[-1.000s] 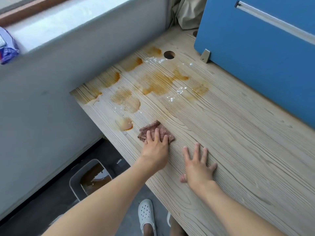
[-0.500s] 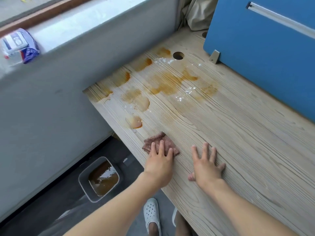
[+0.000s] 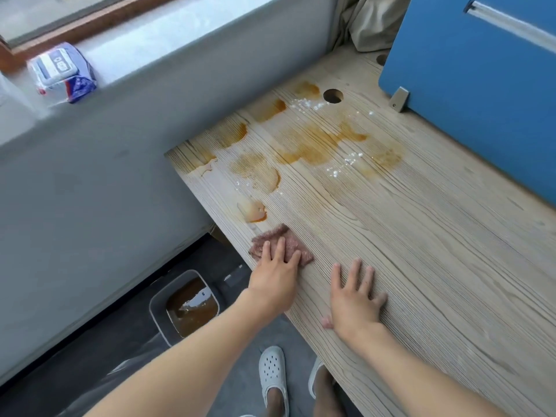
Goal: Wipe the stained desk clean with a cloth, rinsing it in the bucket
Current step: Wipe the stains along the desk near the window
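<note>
Stained desk [image 3: 421, 251] bears the cloth [image 3: 272, 234] beneath the flat, released left hand [image 3: 275, 278]; right hand [image 3: 352, 299] equally flat.

i log: bare forearms [image 3: 195, 350], bare left hand [image 3: 275, 278], bare right hand [image 3: 353, 299]. on the feet, white clogs [image 3: 272, 374] with round vent holes; one partly behind the counter [image 3: 421, 236] edge.

Around the work: a blue partition [image 3: 481, 100], a window sill [image 3: 168, 40], white clogs [image 3: 272, 377].
Beyond the fingers [image 3: 355, 273] and to their right stands the partition, a grey metal bracket [image 3: 398, 99] at its lower corner and a silver rail [image 3: 511, 25] across its top, with crumpled beige fabric [image 3: 370, 22] past its left edge. Far up-left of the fingers a wrapped packet [image 3: 61, 73] sits on the sill; nearer than them, the clogs are on the dark floor [image 3: 90, 356].
</note>
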Motion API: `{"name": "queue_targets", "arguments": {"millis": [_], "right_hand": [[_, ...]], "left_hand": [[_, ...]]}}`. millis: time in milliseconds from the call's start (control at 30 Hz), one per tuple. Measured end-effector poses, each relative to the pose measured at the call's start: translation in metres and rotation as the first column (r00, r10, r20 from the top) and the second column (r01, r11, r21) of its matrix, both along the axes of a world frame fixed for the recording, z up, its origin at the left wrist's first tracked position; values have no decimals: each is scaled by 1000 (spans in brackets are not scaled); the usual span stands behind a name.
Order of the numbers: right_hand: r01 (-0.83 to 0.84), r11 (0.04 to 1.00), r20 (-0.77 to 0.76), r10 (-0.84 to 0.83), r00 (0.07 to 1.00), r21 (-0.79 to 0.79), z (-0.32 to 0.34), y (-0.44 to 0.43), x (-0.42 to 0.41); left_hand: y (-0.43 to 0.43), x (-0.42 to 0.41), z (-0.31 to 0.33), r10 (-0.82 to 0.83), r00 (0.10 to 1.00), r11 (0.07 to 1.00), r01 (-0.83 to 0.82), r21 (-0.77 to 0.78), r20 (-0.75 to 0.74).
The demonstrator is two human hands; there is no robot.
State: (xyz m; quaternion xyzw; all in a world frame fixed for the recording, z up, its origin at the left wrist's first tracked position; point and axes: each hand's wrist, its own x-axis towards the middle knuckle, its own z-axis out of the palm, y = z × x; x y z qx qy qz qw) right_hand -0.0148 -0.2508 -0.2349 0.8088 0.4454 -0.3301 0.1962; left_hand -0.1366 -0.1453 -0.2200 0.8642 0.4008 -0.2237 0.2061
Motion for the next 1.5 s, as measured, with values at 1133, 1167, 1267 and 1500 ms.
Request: {"name": "queue_targets", "arguments": {"millis": [1133,1167,1267,1500], "right_hand": [[21,999,5,-21,1000,-46,2,9,0],[19,999,9,-19,1000,-48,2,9,1],[17,998,9,-16,1000,-54,2,10,0],[21,998,13,-20,1000,-56,3,11,0]], "left_hand": [[55,-36,10,196,899,960,-257,110,393],[56,-39,15,208,867,952,-286,110,453],[58,-42,31,179,765,919,-355,173,619],[35,-53,11,-19,913,988,-46,149,407]]}}
